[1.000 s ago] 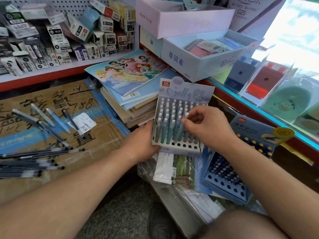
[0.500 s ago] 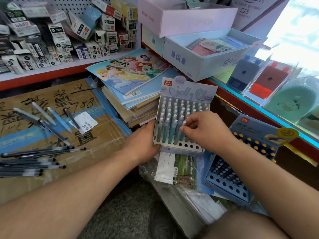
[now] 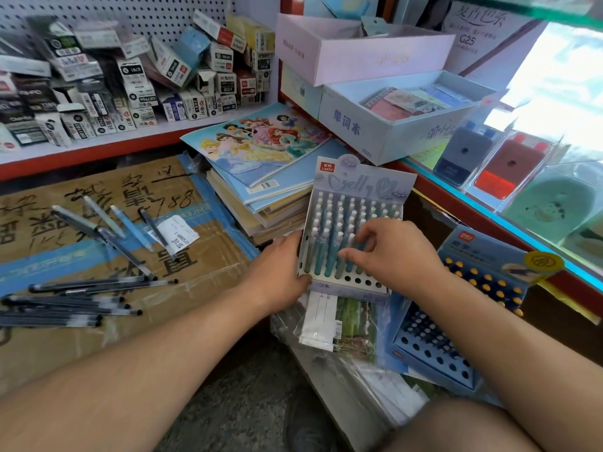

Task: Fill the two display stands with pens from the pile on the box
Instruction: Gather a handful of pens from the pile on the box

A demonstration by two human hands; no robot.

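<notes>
A pale "Jelly" display stand (image 3: 362, 187) leans on plastic-wrapped goods, mostly filled with white-capped teal pens (image 3: 329, 252); several holes in its front row are empty. My left hand (image 3: 277, 272) grips the stand's lower left edge. Over the lower right pens lies my right hand (image 3: 391, 252), thumb and fingertips loosely spread and touching them. To the right, a blue display stand (image 3: 489, 252) holds yellow-tipped dark pens at the back, with several empty holes in front. Loose black pens (image 3: 65, 301) and a few blue and grey pens (image 3: 130, 230) are piled on the cardboard box (image 3: 98, 347) at left.
A stack of notebooks (image 3: 261, 151) sits behind the pale stand. Small refill boxes (image 3: 146, 86) crowd the shelf at back left. Open pale cartons (image 3: 391, 125) stand at back right, next to a glass counter (image 3: 538, 197). Wrapped stationery (image 3: 342, 324) lies under the stands.
My right hand has slid down the pale stand and its pinch on a white-capped pen has loosened into spread fingers. The left hand keeps its hold.
</notes>
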